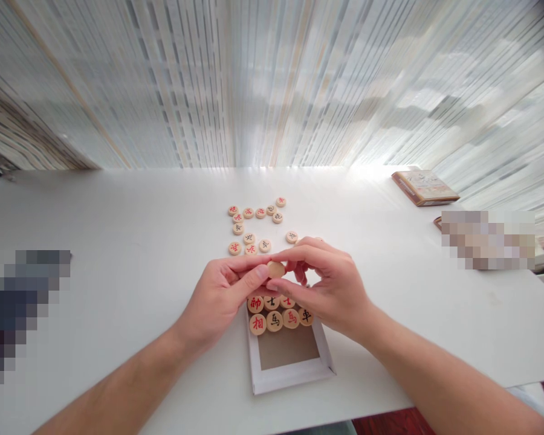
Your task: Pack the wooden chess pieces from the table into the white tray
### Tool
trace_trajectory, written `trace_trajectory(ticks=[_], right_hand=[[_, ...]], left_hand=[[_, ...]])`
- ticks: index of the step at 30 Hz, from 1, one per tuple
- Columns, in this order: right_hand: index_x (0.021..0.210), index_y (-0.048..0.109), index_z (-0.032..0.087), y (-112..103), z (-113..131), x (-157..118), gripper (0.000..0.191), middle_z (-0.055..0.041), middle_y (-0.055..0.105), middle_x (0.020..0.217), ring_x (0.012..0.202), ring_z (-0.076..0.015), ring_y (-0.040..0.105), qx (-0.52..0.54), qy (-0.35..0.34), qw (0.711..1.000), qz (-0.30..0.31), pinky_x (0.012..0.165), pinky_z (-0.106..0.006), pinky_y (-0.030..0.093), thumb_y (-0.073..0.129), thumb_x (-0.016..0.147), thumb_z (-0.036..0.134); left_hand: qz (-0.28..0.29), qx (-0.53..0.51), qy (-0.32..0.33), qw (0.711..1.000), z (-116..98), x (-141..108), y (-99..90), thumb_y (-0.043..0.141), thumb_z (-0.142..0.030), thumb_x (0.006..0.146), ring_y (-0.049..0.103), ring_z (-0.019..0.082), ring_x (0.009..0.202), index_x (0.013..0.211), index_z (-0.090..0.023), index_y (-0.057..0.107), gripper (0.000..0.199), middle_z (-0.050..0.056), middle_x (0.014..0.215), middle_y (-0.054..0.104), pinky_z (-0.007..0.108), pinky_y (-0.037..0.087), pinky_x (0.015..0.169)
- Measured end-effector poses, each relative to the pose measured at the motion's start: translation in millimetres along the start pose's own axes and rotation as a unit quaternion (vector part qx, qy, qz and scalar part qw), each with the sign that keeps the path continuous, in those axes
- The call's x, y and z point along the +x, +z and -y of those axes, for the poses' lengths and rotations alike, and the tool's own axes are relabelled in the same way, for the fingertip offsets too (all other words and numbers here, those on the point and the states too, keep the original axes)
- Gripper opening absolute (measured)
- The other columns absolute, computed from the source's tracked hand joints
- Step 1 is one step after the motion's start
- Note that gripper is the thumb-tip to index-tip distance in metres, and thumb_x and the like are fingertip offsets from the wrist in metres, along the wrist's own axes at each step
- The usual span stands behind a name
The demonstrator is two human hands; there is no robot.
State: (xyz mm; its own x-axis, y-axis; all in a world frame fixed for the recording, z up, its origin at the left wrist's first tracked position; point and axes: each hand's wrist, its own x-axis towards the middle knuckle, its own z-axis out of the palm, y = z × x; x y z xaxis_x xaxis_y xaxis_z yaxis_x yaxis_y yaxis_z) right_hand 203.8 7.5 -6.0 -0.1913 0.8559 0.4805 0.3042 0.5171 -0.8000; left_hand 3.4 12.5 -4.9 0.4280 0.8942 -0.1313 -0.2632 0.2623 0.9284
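Between my two hands is a round wooden piece [276, 269], its blank face up. My left hand [229, 287] pinches it from the left with thumb and fingers. The fingers of my right hand [329, 281] close on it from the right. Below them lies a white open box [292, 379] holding rows of round pieces with red and black characters, such as a red-marked piece [257, 324] and a black-marked piece [274, 321]. My hands partly hide the upper row.
Several small pieces, one of them a red-marked disc [234, 248], lie scattered on the white table [140, 241] beyond my hands. A flat box [425, 186] sits at the back right, near blurred items. A striped curtain [254, 84] hangs behind.
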Motion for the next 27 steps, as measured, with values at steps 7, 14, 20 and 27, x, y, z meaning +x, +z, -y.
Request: trace_trajectory(ticks=[7, 14, 20, 27], right_hand=[[0.098, 0.082, 0.024, 1, 1, -2, 0.025, 0.0005, 0.068, 0.079, 0.061, -0.0122, 0.056, 0.122, 0.13, 0.984, 0.008, 0.056, -0.029, 0.052, 0.098, 0.08, 0.033], [0.088, 0.083, 0.021, 0, 4, 3, 0.032, -0.0013, 0.073, 0.073, 0.066, -0.0166, 0.067, 0.287, 0.263, 0.921, 0.028, 0.058, -0.03, 0.057, 0.105, 0.068, 0.033], [0.085, 0.083, 0.02, -2, 7, 7, 0.025, 0.001, 0.074, 0.07, 0.057, -0.0118, 0.067, 0.318, 0.301, 0.899, 0.019, 0.054, -0.023, 0.057, 0.102, 0.07, 0.025], [0.093, 0.086, 0.02, -6, 5, 4, 0.014, 0.0024, 0.071, 0.06, 0.057, -0.0113, 0.069, 0.334, 0.323, 0.884, 0.043, 0.062, -0.023, 0.059, 0.09, 0.087, 0.031]], left_hand=[[-0.021, 0.002, -0.002, 1.0, 3, 0, -1.9, 0.089, -0.038, 0.092, 0.085, 0.02, 0.084, 0.112, -0.024, 0.09, 0.024, 0.007, 0.09, 0.088, 0.027, 0.072, 0.084], [-0.04, 0.034, 0.045, 0.998, -2, -1, 4.3, 0.089, -0.033, 0.092, 0.086, 0.019, 0.081, 0.108, -0.024, 0.091, 0.018, 0.007, 0.095, 0.089, 0.026, 0.074, 0.081], [-0.027, 0.02, 0.065, 0.997, -5, -4, 7.5, 0.097, -0.023, 0.082, 0.087, 0.021, 0.079, 0.111, -0.025, 0.09, 0.03, 0.006, 0.089, 0.089, 0.026, 0.074, 0.079], [-0.05, 0.049, 0.106, 0.992, -5, -3, 9.0, 0.099, -0.016, 0.076, 0.087, 0.017, 0.079, 0.104, -0.031, 0.091, 0.033, 0.0, 0.086, 0.088, 0.017, 0.071, 0.076]])
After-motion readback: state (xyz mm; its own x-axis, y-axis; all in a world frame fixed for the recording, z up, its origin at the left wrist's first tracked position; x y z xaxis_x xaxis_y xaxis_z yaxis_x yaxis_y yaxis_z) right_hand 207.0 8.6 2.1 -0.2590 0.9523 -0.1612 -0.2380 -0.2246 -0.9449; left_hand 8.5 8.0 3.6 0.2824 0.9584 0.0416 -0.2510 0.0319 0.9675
